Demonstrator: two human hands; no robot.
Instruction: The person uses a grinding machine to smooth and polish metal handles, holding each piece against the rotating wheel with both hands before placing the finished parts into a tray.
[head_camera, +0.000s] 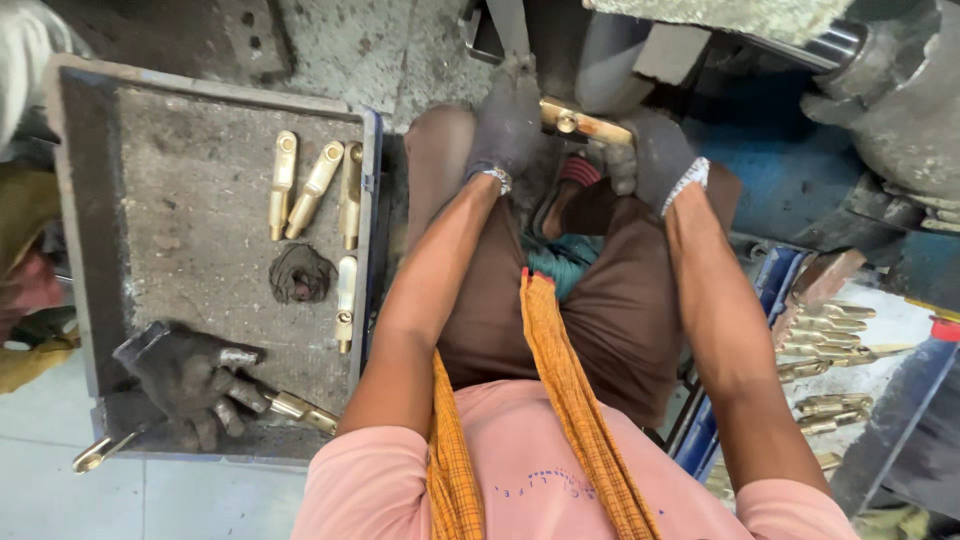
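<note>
Lying on grey tray (180, 150): four brass fittings (315, 190), rag (300, 273). Left hand (508, 120) and right hand (655, 150), gloved, closed on brass piece (583, 124), long axis left-right.

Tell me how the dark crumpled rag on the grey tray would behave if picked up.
The rag sits bunched in soft folds, so it is probably floppy and light. Its grimy look suggests oil, perhaps slick. It is unlikely to roll on the tray.

Machine housing (890, 110) crowds the frame's upper right; brass fittings (315, 190), a rag (298, 273) and a co-worker's gloved hand (190, 378) occupy the tray (180, 130) at left, its upper-left surface open.
</note>
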